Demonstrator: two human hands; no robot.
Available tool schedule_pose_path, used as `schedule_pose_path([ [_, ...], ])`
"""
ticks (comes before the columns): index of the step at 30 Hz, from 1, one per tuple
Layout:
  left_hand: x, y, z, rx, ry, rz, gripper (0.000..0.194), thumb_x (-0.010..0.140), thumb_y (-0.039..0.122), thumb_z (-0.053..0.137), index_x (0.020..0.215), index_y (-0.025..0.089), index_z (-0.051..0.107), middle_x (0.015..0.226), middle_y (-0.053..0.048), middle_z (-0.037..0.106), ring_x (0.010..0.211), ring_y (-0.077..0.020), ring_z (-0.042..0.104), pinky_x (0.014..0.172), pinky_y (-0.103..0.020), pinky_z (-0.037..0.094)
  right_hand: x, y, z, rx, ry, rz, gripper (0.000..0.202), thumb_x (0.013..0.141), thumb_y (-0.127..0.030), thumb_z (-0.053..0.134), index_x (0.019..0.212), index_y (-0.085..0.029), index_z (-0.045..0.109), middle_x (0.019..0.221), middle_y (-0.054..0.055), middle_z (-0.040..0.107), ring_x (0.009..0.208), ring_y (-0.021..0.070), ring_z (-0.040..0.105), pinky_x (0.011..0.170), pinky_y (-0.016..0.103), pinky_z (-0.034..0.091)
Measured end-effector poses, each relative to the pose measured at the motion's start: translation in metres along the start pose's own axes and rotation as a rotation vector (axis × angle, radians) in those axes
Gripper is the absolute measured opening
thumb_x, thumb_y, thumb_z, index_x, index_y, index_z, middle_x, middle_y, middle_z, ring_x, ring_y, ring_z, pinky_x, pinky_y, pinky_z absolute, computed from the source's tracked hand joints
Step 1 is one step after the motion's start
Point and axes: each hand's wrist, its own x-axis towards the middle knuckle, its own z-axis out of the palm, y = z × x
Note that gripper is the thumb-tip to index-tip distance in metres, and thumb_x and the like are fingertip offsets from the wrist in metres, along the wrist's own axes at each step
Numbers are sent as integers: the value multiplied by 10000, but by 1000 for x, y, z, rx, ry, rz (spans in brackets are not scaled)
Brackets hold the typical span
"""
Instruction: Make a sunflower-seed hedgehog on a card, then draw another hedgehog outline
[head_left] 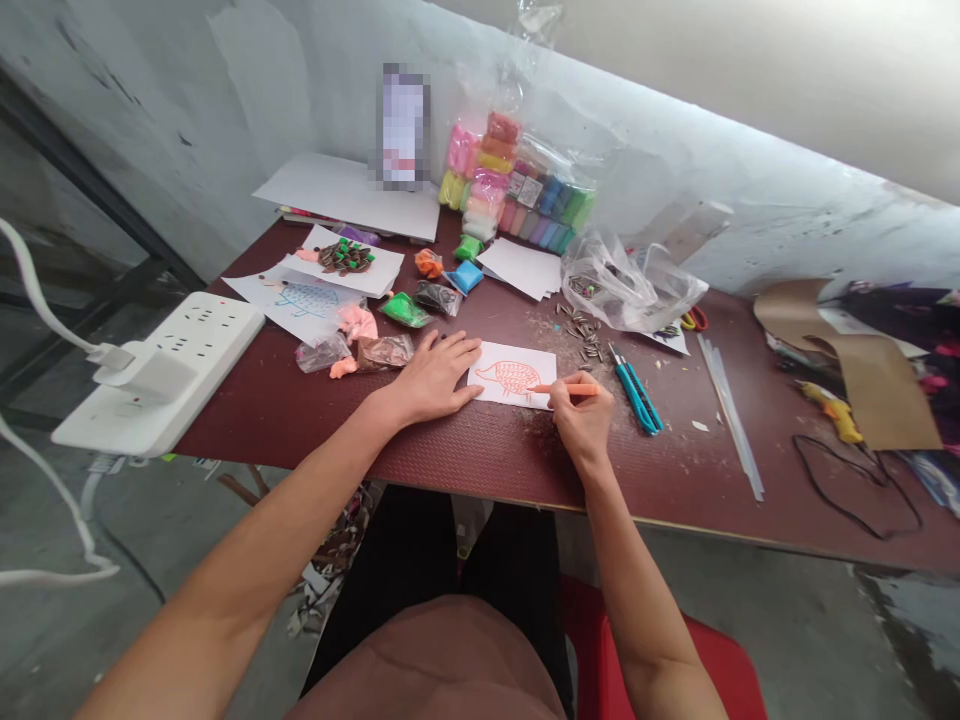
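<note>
A small white card [541,364] lies near the table's front edge, with an orange line drawing of a hedgehog-like animal [516,378] on it. My right hand [583,420] grips an orange marker [574,389], its tip at the right side of the drawing. Spread flat, my left hand [437,378] rests at the card's left edge, fingertips touching paper and table. Just right of my right hand is a teal utility knife [637,392]. Loose sunflower seeds [586,335] are scattered behind the card. Left of my left hand sit a brown clay packet [384,352] and pink clay [357,322].
A white power strip [176,370] overhangs the table's left end. Bagged colored clay [487,185] leans on the wall beside a clear plastic bag [630,280]. Glue sticks [729,415] and a yellow glue gun [832,410] with a black cord are at right. Seeds sit on stacked paper [386,262].
</note>
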Motion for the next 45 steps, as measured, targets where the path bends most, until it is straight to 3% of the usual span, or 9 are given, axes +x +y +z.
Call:
schedule_pose_path([
  [5,0,-1,1,3,-5,-1,583,992,422,550,1516,168,519,1652,-123,441,1562,-333,336,1277,-587,205,1,2,-1,-35,48,-10,243,754,-346,582,544,-227,606,556,-8,590,549,158,566,583,303,406],
  [27,0,0,0,-8,0,6,582,990,422,536,1512,164,524,1648,-134,444,1556,-340,345,1270,-596,206,-2,-2,1,-13,-24,-4,221,762,-316,580,559,-227,575,583,5,647,509,139,532,543,284,396],
  [33,0,1,-1,2,1,3,575,985,417,550,1506,174,530,1645,-131,449,1552,-335,355,1273,-592,203,-2,-2,1,15,-51,-3,222,744,-316,580,540,-234,546,513,-28,549,480,132,487,516,279,368],
  [40,0,1,-1,-7,-10,0,579,989,417,548,1515,177,518,1651,-132,440,1562,-337,338,1277,-592,194,2,4,-3,33,93,38,214,764,-346,593,583,-236,561,539,-21,562,495,141,496,504,283,370],
  [45,0,-1,1,-15,6,7,587,991,438,539,1523,192,512,1648,-136,444,1558,-344,343,1277,-607,172,1,5,0,24,46,25,234,792,-368,612,604,-228,604,584,2,617,530,153,541,519,291,387],
])
